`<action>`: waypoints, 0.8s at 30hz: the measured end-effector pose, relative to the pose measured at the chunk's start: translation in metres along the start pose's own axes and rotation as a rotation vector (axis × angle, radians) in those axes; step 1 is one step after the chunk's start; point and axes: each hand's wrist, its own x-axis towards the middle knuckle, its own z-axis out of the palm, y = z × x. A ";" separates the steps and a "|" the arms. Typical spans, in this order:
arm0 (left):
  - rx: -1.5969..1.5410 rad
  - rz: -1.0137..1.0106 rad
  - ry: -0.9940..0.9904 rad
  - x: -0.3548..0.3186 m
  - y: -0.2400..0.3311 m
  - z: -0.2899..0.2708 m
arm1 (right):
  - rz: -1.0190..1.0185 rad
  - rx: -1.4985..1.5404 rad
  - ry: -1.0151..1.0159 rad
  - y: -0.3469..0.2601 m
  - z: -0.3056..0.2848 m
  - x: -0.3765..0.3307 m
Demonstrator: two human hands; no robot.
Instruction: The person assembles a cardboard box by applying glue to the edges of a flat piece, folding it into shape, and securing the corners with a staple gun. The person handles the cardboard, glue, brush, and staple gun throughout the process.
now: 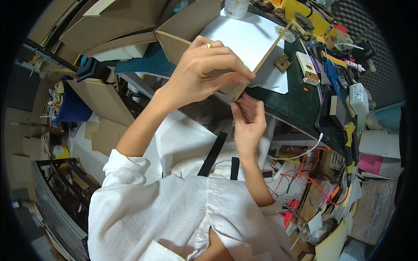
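Note:
Brown fibreboard panels stand joined as an open-topped frame at the table's near edge. My left hand, with a gold ring, reaches over the frame. Its thumb and fingertips pinch the top edge of the right-hand panel close to the near corner. Below that corner, my right hand has its thumb and fingers closed on the board's lower end. Whether something small sits between these fingertips is hidden. A white sheet lies behind the panel, and a small brass-coloured square piece rests to its right.
A white tub stands at the back. Along the right lie a small carton, blue-handled pliers, a white bottle and a yellow-black tool. A white cable hangs below the table edge. Large boards lean at the left.

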 end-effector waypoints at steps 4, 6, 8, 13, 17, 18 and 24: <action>0.016 0.007 0.003 -0.002 -0.001 0.000 | -0.004 0.070 0.063 0.019 0.006 0.000; 0.040 0.010 -0.017 -0.002 -0.002 -0.002 | -0.008 0.077 0.095 0.024 0.009 -0.001; 0.024 0.017 -0.010 -0.003 -0.004 -0.002 | -0.017 0.107 0.131 0.028 0.013 -0.003; -0.029 0.013 0.006 -0.004 -0.008 -0.001 | -0.041 0.124 0.171 0.029 0.020 -0.004; -0.051 0.002 0.010 -0.003 -0.008 -0.002 | -0.042 0.128 0.178 0.034 0.021 -0.003; -0.055 0.002 0.007 -0.003 -0.008 -0.002 | -0.045 0.128 0.173 0.035 0.021 -0.003; -0.075 0.024 0.037 -0.003 -0.011 -0.001 | -0.065 0.113 0.184 0.023 0.025 -0.001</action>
